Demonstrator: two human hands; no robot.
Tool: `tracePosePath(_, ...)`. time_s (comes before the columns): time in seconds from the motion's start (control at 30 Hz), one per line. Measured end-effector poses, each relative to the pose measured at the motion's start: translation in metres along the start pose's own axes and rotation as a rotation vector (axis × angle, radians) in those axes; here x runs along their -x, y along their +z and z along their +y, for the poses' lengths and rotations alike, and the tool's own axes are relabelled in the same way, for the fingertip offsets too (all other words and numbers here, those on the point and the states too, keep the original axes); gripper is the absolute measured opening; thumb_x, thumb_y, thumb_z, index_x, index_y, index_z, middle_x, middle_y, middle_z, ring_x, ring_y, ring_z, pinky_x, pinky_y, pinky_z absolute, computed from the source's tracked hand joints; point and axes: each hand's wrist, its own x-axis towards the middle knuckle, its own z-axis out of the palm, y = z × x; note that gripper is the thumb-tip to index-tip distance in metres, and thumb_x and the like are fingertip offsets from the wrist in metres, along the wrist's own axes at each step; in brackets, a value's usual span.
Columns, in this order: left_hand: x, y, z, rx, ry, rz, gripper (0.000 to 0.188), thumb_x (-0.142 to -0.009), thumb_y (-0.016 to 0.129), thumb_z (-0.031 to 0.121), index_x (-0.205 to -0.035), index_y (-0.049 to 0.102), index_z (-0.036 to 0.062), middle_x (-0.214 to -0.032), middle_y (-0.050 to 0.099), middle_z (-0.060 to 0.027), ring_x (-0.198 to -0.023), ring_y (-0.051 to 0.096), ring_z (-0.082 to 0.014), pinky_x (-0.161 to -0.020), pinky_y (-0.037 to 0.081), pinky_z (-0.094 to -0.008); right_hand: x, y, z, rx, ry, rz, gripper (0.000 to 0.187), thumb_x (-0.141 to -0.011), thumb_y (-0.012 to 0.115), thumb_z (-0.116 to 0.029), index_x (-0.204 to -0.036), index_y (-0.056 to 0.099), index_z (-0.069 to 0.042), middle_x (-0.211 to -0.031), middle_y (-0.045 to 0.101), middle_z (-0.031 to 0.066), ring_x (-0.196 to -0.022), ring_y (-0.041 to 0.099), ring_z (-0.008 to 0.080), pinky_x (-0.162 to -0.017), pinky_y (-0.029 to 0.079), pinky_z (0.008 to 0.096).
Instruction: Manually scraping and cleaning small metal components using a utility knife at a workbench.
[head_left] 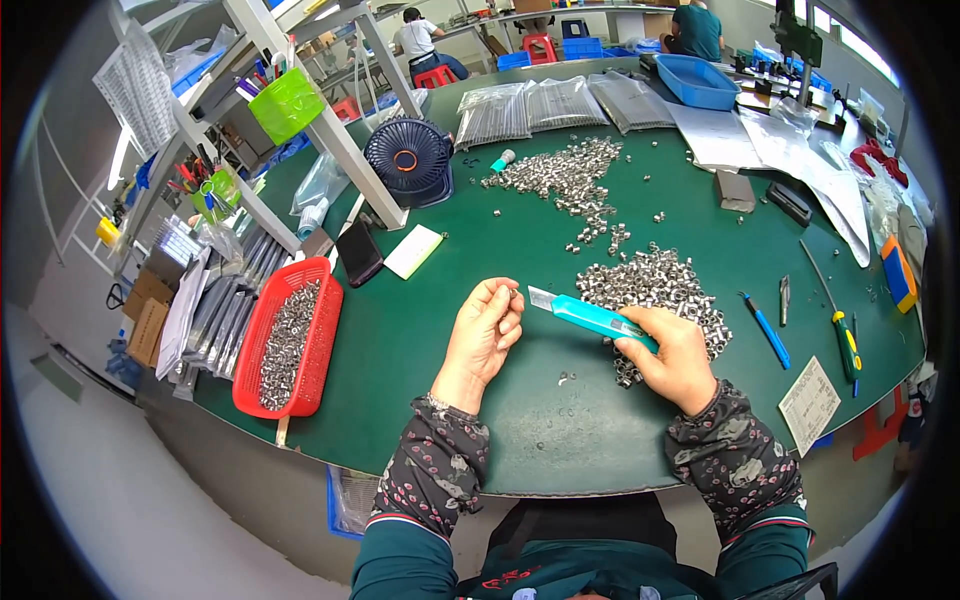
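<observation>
The person's left hand is pinching a tiny, shiny metal piece between the thumb and a fingertip, and the other fingers are curling in. The piece is hiding mostly behind the fingers, so only a little bit is showing. The right hand is gripping a long turquoise plastic cutter, with its fingers wrapping around the handle. The cutter's flat grey metal blade is pointing at the left fingertips and sitting just beside them.

A big heap of small, round silver metal rings is lying just past the right fingers, and the cutter is covering some of it. A looser heap of small silver metal bits is spreading out farther away, beyond the left fingertips. Both hands are working above a smooth dark green table.

Well to the left of the left fingers, a long red plastic basket is holding lots of small metal parts. A flat black phone and a pale green paper pad are lying beyond the left fingers, on their left side. To the right of the right fingers, a thin blue pen-shaped tool is lying, and a screwdriver with a yellow and green handle is resting farther right
</observation>
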Motion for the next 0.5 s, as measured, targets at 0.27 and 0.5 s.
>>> tracePosePath(0.27, 0.0, 0.002, -0.001, -0.03, 0.021, 0.009, 0.015, -0.091, 0.05, 0.017, -0.094, 0.054, 0.003, -0.075, 0.051, -0.0027, -0.052, 0.038, -0.0035, -0.039, 0.028, -0.0151, 0.002, 0.001, 0.002, -0.022, 0.02, -0.053, 0.029, -0.075, 0.064, -0.023, -0.098, 0.061, -0.006, -0.075, 0.06, 0.0114, -0.064, 0.059, 0.0281, -0.057, 0.046, 0.0362)
tracePosePath(0.5, 0.001, 0.0, -0.002, -0.162, -0.005, -0.016, 0.015, -0.09, 0.052, 0.019, -0.091, 0.055, 0.0036, -0.072, 0.05, -0.0017, -0.048, 0.036, -0.0029, -0.037, 0.027, -0.0151, -0.001, -0.005, -0.005, 0.047, 0.02, -0.075, 0.029, -0.075, 0.065, -0.022, -0.098, 0.061, -0.006, -0.076, 0.06, 0.0112, -0.067, 0.059, 0.0286, -0.058, 0.047, 0.0355)
